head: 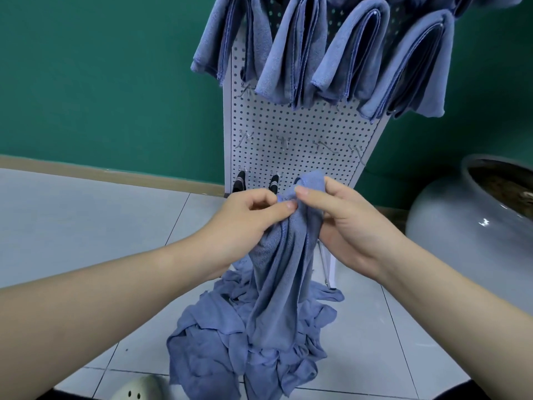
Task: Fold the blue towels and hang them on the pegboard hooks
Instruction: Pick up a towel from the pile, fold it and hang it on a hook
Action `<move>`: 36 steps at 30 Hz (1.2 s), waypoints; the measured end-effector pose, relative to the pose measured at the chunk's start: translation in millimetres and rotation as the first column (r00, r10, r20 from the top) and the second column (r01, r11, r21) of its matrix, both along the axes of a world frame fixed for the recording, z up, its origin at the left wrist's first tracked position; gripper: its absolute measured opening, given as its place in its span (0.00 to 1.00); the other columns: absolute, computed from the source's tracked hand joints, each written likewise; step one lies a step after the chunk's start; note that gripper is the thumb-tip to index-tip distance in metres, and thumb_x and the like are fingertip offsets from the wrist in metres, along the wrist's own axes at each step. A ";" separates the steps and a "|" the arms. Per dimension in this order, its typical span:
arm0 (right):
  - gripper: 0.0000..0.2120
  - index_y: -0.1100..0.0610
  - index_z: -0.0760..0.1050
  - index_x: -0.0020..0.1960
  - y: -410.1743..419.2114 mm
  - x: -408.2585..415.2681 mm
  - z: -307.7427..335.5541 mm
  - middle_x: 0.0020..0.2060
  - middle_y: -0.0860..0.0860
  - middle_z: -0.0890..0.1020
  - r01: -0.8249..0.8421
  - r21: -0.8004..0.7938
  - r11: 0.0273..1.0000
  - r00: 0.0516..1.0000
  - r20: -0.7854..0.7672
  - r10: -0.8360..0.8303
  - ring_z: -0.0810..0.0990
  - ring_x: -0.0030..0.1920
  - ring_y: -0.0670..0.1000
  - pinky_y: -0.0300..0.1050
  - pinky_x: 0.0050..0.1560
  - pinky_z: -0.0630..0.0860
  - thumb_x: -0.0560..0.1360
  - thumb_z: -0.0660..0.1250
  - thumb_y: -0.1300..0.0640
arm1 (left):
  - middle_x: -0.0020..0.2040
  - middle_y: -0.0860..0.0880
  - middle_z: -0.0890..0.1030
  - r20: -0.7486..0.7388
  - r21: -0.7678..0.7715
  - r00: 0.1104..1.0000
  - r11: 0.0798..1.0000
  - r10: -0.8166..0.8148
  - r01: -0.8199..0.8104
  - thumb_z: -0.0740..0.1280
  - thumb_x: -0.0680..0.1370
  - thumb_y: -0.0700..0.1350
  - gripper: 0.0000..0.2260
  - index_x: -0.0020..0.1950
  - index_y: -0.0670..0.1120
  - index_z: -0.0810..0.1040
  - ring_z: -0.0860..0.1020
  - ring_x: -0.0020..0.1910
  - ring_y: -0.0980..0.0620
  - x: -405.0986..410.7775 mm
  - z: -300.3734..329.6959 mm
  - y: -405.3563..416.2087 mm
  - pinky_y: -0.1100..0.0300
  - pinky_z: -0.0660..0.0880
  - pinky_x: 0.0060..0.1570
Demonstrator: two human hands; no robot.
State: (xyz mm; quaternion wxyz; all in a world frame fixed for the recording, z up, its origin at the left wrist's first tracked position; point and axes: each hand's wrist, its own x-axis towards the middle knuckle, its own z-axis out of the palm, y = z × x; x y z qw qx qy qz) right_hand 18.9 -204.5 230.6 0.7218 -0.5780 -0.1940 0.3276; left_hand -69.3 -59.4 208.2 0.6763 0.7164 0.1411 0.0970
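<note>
A blue towel point(277, 272) hangs bunched from both my hands in front of the white pegboard point(291, 125). My left hand point(251, 215) pinches its top edge between thumb and fingers. My right hand point(343, 215) grips the bunched top from the right, thumb over the cloth. The towel's lower end reaches a crumpled heap of blue towels point(227, 345) on the floor. Several folded blue towels point(297, 50) hang from hooks across the upper pegboard. Bare wire hooks point(246, 137) stick out of the lower rows.
A large grey glazed pot point(461, 226) stands on the right beside the pegboard. Two black clips point(240, 181) hang low on the board. A pale shoe point(138, 389) shows at the bottom edge. Grey tiled floor runs left, under a green wall.
</note>
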 end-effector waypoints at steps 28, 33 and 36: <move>0.20 0.63 0.74 0.38 -33.0 112.1 -29.3 0.33 0.54 0.73 0.463 -0.451 0.763 0.835 0.510 -0.205 0.71 0.36 0.52 0.46 0.41 0.73 0.84 0.62 0.53 | 0.52 0.42 0.84 -0.053 -0.014 0.897 0.898 0.438 -0.439 0.62 0.85 0.44 0.13 0.51 0.39 0.82 0.80 0.47 0.47 14.3 11.4 94.0 0.47 0.78 0.62; 0.20 0.68 0.80 0.52 -27.6 115.2 -32.7 0.47 0.61 0.83 0.429 -0.481 0.764 0.895 0.341 -0.288 0.81 0.46 0.57 0.49 0.48 0.82 0.85 0.61 0.51 | 0.51 0.44 0.84 -0.033 -0.021 0.895 0.895 0.444 -0.445 0.62 0.85 0.45 0.13 0.49 0.40 0.82 0.79 0.47 0.48 15.0 10.4 93.4 0.48 0.79 0.60; 0.15 0.63 0.79 0.58 -24.4 112.7 -28.9 0.60 0.62 0.84 0.392 -0.440 0.808 0.919 0.157 -0.361 0.82 0.52 0.59 0.53 0.52 0.82 0.87 0.59 0.53 | 0.49 0.45 0.83 -0.011 -0.026 0.884 0.884 0.467 -0.467 0.62 0.85 0.45 0.13 0.44 0.44 0.81 0.79 0.47 0.48 14.3 11.8 96.5 0.51 0.78 0.56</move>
